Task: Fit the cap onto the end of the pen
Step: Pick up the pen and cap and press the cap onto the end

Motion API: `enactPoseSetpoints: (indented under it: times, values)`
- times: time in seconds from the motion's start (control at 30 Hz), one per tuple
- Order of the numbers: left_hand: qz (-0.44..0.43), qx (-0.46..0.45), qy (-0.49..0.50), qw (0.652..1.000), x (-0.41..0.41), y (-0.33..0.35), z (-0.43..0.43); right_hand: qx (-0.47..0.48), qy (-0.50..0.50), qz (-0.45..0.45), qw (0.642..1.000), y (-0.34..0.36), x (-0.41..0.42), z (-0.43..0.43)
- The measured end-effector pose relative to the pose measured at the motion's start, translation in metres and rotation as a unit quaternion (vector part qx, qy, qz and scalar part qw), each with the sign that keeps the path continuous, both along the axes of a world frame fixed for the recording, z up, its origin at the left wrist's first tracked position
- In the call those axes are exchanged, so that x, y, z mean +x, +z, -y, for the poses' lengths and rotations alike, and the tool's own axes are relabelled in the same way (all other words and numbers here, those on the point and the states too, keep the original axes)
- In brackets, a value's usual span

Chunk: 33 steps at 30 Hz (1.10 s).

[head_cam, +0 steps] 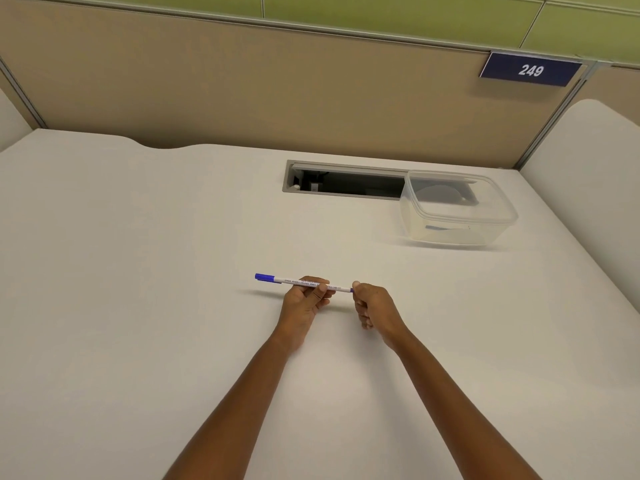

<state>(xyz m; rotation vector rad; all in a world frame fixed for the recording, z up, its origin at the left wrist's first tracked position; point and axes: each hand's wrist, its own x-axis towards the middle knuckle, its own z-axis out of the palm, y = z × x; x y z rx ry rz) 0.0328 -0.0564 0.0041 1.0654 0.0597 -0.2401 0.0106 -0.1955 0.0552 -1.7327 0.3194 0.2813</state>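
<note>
A slim white pen (304, 283) with printed text lies level a little above the desk, pointing left to right. A blue cap (265, 277) sits on its left end. My left hand (304, 299) grips the barrel near its middle from below, thumb on the near side. My right hand (372, 306) is curled with its fingertips pinched on the pen's right end, where a small bit of blue (351, 289) shows. Anything else inside those fingers is hidden.
A clear plastic box (457, 209) stands at the back right of the white desk (138, 271), beside an open cable slot (346, 178). A beige partition with a "249" sign (531, 69) closes off the back.
</note>
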Motion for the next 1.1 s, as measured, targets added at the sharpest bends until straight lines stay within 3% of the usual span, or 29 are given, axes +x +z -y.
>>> enactPoseSetpoints:
  times: [0.07, 0.23, 0.47, 0.7, 0.8, 0.93, 1.0, 1.1]
  values:
    - [0.002, 0.0, 0.002, 1.0, -0.001, 0.0, 0.001, 0.006, 0.0, -0.011, 1.0, 0.001, 0.0, 0.0]
    - [0.002, 0.0, 0.012, 1.0, -0.001, 0.0, 0.001, -0.182, 0.037, 0.108, 0.977, -0.005, -0.009, 0.002]
    - [0.006, 0.007, 0.005, 1.0, -0.003, 0.002, 0.001, -0.28, 0.054, 0.196, 0.938, -0.015, -0.013, 0.005]
    - [0.009, 0.027, -0.013, 1.0, -0.003, 0.003, 0.0, -0.133, -0.026, 0.111, 0.984, -0.013, -0.011, -0.004]
    - [0.01, 0.033, -0.015, 0.999, -0.003, 0.004, 0.0, -0.041, -0.073, 0.017, 0.996, -0.007, -0.006, -0.008]
    - [0.016, 0.04, -0.017, 0.999, -0.003, 0.003, 0.001, 0.072, -0.05, -0.086, 0.992, 0.002, -0.003, -0.004]
    - [0.019, 0.041, -0.014, 0.999, -0.003, 0.003, 0.001, 0.061, -0.039, -0.079, 0.994, 0.003, -0.006, -0.003]
    - [0.017, 0.037, -0.006, 0.999, -0.002, 0.003, 0.001, -0.045, -0.035, 0.002, 0.998, -0.003, -0.011, -0.005]
